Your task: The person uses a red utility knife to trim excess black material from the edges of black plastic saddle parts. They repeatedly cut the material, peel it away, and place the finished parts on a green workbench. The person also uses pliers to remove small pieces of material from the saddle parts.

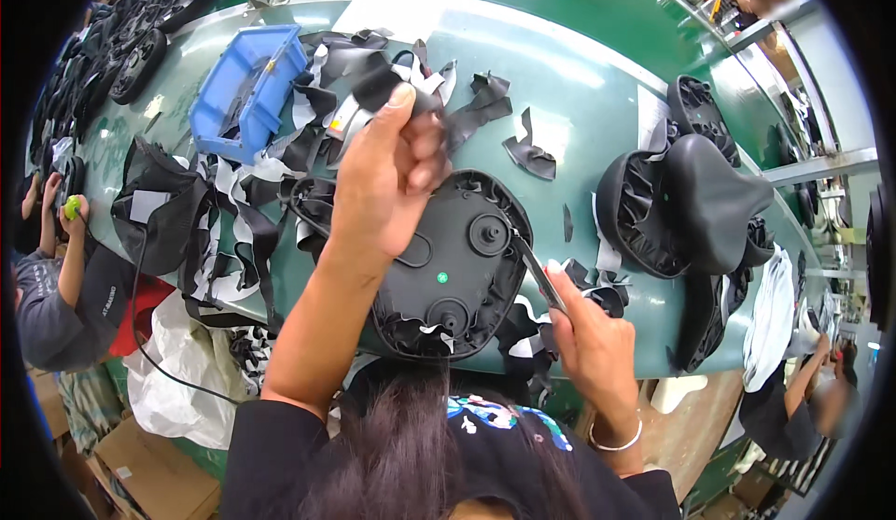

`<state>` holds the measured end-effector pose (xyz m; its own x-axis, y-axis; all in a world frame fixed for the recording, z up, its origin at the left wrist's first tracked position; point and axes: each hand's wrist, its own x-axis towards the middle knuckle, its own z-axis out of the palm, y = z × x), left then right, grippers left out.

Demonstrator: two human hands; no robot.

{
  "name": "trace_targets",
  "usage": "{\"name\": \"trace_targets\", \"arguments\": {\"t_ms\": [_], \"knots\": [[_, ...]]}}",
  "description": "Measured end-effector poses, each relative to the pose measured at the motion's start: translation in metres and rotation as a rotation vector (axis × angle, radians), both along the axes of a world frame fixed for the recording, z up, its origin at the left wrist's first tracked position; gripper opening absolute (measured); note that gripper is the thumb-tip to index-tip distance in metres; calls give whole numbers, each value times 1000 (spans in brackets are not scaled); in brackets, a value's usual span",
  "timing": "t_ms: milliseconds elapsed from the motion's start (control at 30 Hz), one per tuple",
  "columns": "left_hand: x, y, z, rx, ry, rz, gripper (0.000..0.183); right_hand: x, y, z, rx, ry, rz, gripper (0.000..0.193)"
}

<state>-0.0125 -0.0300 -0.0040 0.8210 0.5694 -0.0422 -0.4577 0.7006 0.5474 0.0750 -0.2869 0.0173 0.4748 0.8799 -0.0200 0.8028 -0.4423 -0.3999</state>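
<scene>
A bicycle saddle [439, 273] lies upside down on the table in front of me, its black cover folded and gathered over the rim of the base. My right hand [593, 343] is closed round a utility knife [541, 275], whose tip reaches the saddle's right rim. Above the saddle's upper left part is my left hand [397, 161], fingers curled and thumb raised. It pinches a black scrap of cover material [376, 83], partly blurred and partly behind the fingers.
Black and white offcuts [247, 231] lie left of the saddle, near a blue bin [252, 91]. Several finished saddles [714, 198] are stacked at the right. A co-worker [70, 287] sits at the left; another person [803, 399] is at the far right.
</scene>
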Motion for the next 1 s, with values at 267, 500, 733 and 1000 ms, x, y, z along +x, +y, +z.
{"name": "trace_targets", "arguments": {"t_ms": [267,500,733,1000], "knots": [[-9,1,-21,1841,1123,-116,46,21,16,1,-30,-312,140,57],[-26,-41,-23,1668,1289,162,42,-28,-14,4,-186,-58,19,50],[-36,-50,-26,1683,1295,214,39,-9,2,-2,436,297,-243,59],[-38,-52,-28,1653,1319,251,39,29,62,-28,351,163,26,59]]}}
